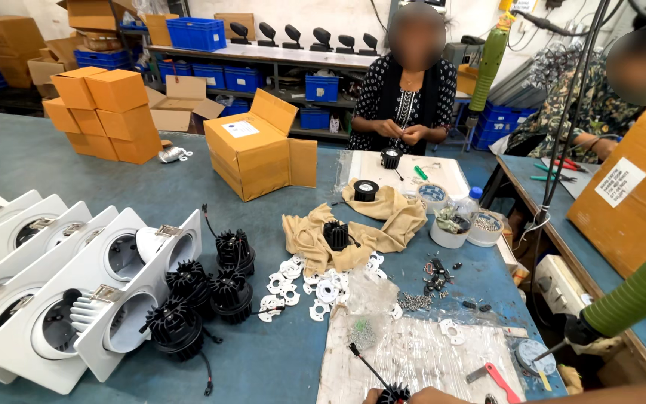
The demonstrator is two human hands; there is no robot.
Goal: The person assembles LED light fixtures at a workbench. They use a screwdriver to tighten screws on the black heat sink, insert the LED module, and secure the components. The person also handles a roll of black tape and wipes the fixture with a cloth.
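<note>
Only slivers of my hands show at the bottom edge. My right hand [431,395] reaches in from the right, its forearm lying along the frame edge, and its fingers rest on a small black finned heat sink [395,393]. A thin black wire rises from the heat sink to the upper left. My left hand [371,397] is a small patch of fingers on the other side of the heat sink, mostly cut off. Under them lies a clear plastic sheet [420,352] on the blue table [278,359].
White square lamp housings [76,299] are stacked at left, with several black heat sinks [203,292] beside them. White gaskets [315,284], screws [414,301], a beige cloth [390,221] and cups [450,228] lie mid-table. A green hanging screwdriver [637,292] is at right. Two people [405,105] work opposite, by orange cartons [252,150].
</note>
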